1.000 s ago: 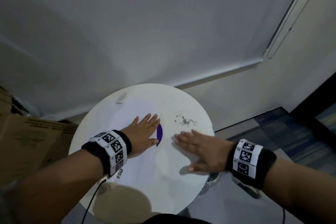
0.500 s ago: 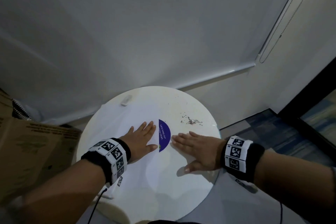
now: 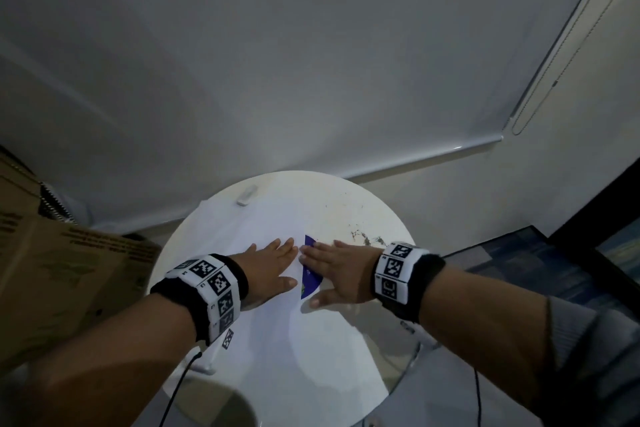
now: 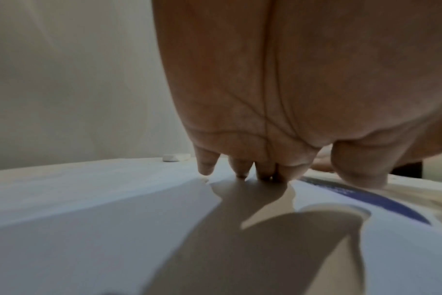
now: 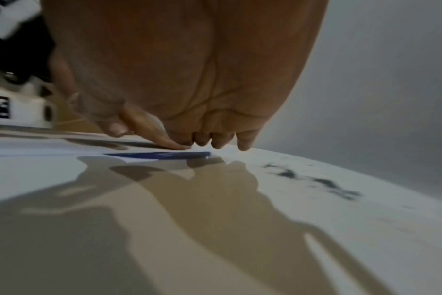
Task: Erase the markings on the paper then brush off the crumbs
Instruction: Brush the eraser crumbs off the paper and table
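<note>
Just beyond the flat, empty right hand [image 3: 341, 272] sit dark eraser crumbs [image 3: 363, 237] on the round white desk [image 3: 346, 340], left hand [image 3: 268, 269] flat pinning white paper [image 3: 263, 218]; brushing step, next sweep crumbs off.

Round white table [image 3: 388, 218], glossy top, set near a wall. Lying on it: white sheet of paper [image 3: 263, 218] over the left and middle portion; small white eraser [image 3: 247, 194] at the far left rim, just beside the paper's far edge; blue sticker [image 3: 309, 279] with pale lettering, partly exposed at the paper's right edge. Scattered dark eraser crumbs [image 3: 363, 237] on the bare top at right.
</note>
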`<state>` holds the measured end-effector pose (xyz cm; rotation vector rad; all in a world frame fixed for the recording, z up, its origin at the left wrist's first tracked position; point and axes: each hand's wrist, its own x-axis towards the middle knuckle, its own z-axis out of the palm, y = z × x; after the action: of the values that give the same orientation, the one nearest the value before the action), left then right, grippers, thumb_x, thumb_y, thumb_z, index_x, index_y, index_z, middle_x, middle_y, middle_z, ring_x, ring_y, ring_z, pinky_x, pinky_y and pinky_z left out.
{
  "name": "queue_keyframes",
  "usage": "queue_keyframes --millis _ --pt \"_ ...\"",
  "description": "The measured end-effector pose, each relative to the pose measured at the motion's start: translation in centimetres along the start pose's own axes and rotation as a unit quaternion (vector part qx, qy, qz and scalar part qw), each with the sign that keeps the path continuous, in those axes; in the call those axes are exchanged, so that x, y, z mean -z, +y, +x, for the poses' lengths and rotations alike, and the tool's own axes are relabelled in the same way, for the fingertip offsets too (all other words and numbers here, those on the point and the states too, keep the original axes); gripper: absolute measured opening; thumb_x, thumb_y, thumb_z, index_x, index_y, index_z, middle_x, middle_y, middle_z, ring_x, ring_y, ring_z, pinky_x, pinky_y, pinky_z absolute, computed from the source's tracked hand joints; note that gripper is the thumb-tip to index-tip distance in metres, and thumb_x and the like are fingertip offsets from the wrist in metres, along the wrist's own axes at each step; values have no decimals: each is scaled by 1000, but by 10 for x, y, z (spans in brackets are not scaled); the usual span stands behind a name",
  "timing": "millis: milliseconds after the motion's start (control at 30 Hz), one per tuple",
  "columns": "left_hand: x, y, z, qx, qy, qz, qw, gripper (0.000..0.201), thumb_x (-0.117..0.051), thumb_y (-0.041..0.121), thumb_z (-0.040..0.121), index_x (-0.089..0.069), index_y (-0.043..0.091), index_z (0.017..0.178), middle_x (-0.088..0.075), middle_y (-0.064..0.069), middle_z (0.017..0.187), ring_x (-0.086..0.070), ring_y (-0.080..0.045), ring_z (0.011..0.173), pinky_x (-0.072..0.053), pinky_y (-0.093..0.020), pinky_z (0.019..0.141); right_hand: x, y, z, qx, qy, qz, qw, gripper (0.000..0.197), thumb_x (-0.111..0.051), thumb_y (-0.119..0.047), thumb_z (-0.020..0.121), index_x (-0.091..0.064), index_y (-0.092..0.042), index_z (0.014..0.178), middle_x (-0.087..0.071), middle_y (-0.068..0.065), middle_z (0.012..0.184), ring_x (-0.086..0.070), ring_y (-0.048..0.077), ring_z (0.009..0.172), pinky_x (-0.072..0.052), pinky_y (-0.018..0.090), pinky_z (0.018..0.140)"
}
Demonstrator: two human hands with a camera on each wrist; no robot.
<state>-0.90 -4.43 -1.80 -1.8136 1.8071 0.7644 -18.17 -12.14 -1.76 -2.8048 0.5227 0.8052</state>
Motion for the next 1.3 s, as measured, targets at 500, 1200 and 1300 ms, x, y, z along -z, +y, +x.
queue_keyframes --millis 500,1200,1300 --pt "42 66 10 97 80 7 992 66 -28 41 105 1 10 155 9 -4 164 12 -20 150 0 -45 121 -11 89 -70 185 -28 -42 981 99 -16 -81 76 15 -23 150 17 -4 157 13 11 145 9 34 117" --pt "-4 118 30 117 34 21 992 112 25 80 70 15 5 152 23 -11 159 16 -24 149 5 -43 121 -44 154 -51 287 92 -26 953 82 -19 -65 90 -5 -14 152 2 2 159 8 15 146 13 33 117" --pt "13 129 45 108 31 -11 994 77 -16 56 101 18 8 152 26 -9 159 22 -20 147 8 -43 121 -76 156 -73 337 114 5 935 77 -35 -60 93 -18 -12 151 -10 4 158 -3 17 147 9 38 117"
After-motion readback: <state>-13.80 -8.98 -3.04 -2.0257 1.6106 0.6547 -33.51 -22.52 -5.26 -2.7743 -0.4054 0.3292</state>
